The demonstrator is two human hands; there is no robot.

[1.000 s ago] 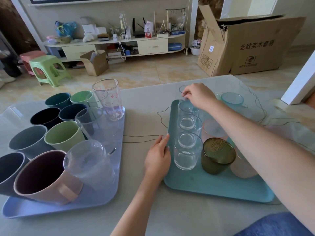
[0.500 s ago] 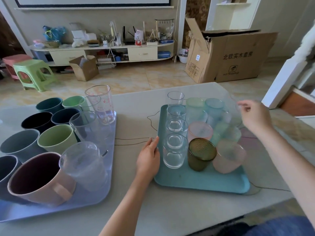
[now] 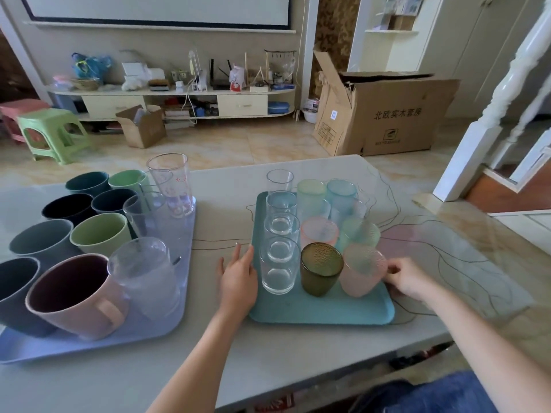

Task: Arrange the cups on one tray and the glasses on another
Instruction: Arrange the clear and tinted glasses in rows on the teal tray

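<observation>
Fingers of the right hand (image 3: 410, 281) were curled at the right edge of the teal tray (image 3: 322, 311), next to the pink glass (image 3: 362, 269), but whether they pinched the glass or the tray rim could not be told. Half a second before, that hand was up in the air past the far right corner of the teal tray, and a second before it was at the far clear glass (image 3: 279, 180) behind the tray. So it had come back near, to the front row. The left hand (image 3: 238, 275) lay flat with straight fingers against the left edge of the teal tray, just as it did in both earlier pictures, holding nothing. On the teal tray, a line of clear glasses (image 3: 278, 263) ran along the left side. The green glass (image 3: 321, 268) stood in front, between the clear ones and the pink glass. More pale glasses stood behind them, toward the far side. The far clear glass looked to be just off the back of the teal tray, on the table (image 3: 268, 353). Well to the left of the teal tray sat the purple tray (image 3: 89, 347). It held the cups (image 3: 98, 234), and the pink cup (image 3: 77, 296) was nearest. But three see-through tumblers (image 3: 171, 186) were on it too. It looked like the right hand was tidying the front row or getting ready to slide the teal tray. The sorting was not done, because the tumblers on the purple tray probably belong with the glasses.
</observation>
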